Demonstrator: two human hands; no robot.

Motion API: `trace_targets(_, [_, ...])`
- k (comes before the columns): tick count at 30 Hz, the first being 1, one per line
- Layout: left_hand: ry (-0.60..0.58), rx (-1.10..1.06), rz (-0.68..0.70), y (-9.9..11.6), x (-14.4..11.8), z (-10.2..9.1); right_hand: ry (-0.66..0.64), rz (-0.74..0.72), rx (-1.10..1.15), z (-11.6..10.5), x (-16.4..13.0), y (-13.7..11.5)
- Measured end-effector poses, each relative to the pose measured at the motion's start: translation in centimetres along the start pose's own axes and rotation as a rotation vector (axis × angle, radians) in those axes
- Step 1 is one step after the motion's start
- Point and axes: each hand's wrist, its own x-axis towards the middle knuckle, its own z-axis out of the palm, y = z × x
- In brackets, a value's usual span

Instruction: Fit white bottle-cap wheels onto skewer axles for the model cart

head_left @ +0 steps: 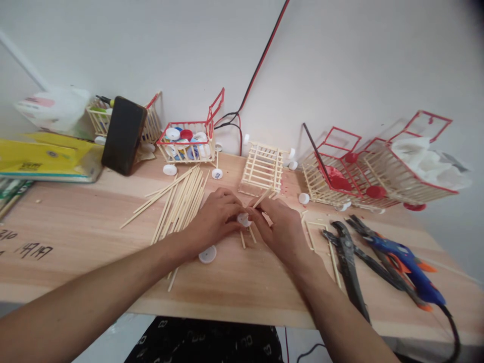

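Note:
Over the middle of the table my left hand (217,217) is closed, its fingertips pinching a small white bottle cap (244,220). My right hand (282,224) meets it there, with thumb and fingers closed around a thin wooden stick (261,198) whose end rises above the fingers. Whether the stick touches the cap is hidden by the fingertips. Beneath the hands lie short sticks (242,240). Just beyond them, against the wall, rests a bare stick-built cart frame (262,164) with white caps for wheels. Another white cap (207,254) lies flat near my left wrist.
A pile of sticks (181,206) spreads left. Behind stand a small cart full of caps (187,143), a phone (124,136) and a yellow packet (45,156). Rightward are red-trimmed carts (401,166), pliers-like cutters (348,262) and a blue glue gun (410,267) with its cord.

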Motion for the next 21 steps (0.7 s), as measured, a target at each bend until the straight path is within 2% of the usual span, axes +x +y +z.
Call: trace_targets(21, [-0.004,0.004,-0.007,-0.03,-0.04,0.12,0.010,-0.020,-0.023,0.17,0.05,0.21])
